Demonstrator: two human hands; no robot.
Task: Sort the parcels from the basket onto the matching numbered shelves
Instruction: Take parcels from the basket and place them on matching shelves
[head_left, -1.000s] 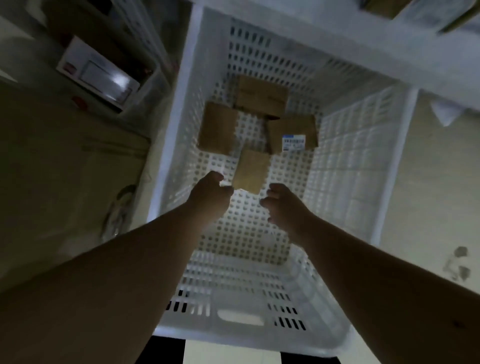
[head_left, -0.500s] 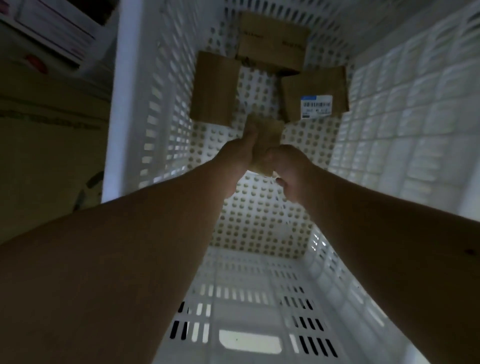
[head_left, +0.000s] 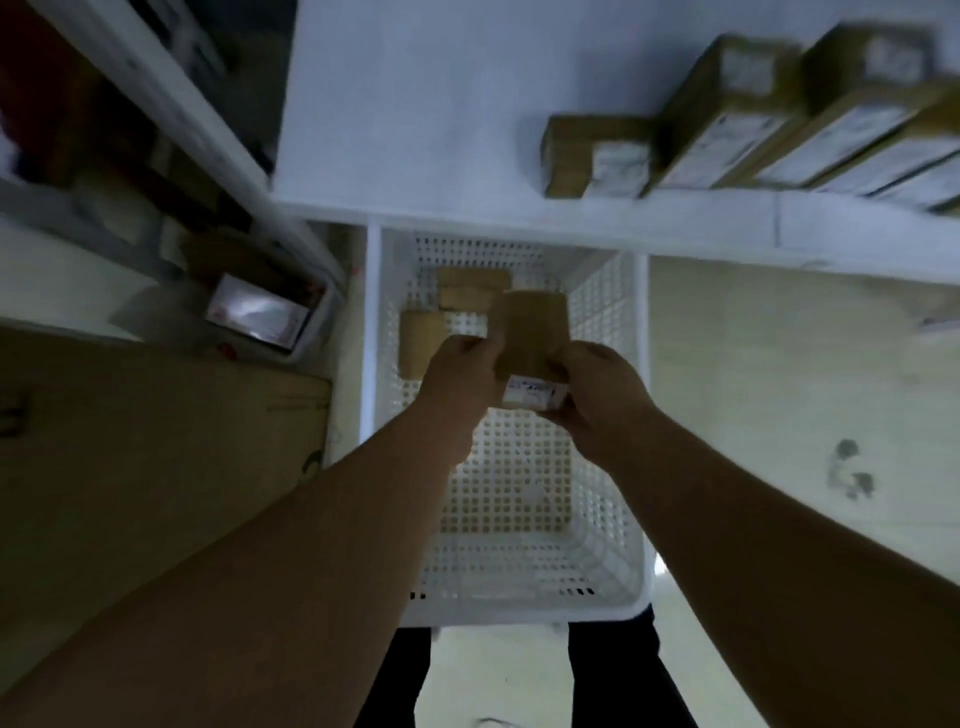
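A small brown cardboard parcel (head_left: 530, 332) with a white label on its near end is held above the white perforated basket (head_left: 608, 519). My left hand (head_left: 457, 374) grips its left side and my right hand (head_left: 597, 389) grips its right side and near end. Down in the basket's far end lie other brown parcels: one upright at the left (head_left: 418, 338) and one flat at the back (head_left: 470, 293). Above the basket runs a white shelf (head_left: 415, 130), which carries several labelled brown parcels (head_left: 727, 119) on its right part.
A second white rack (head_left: 171, 104) stands at the left, with a labelled white box (head_left: 257, 317) low on it. A large brown carton (head_left: 156, 441) fills the floor at the left. Pale floor lies to the right of the basket. My dark trouser legs show below it.
Both hands reached down into the basket, closed on the small parcel and lifted it out. The view pulled back and up, so the shelf now shows.
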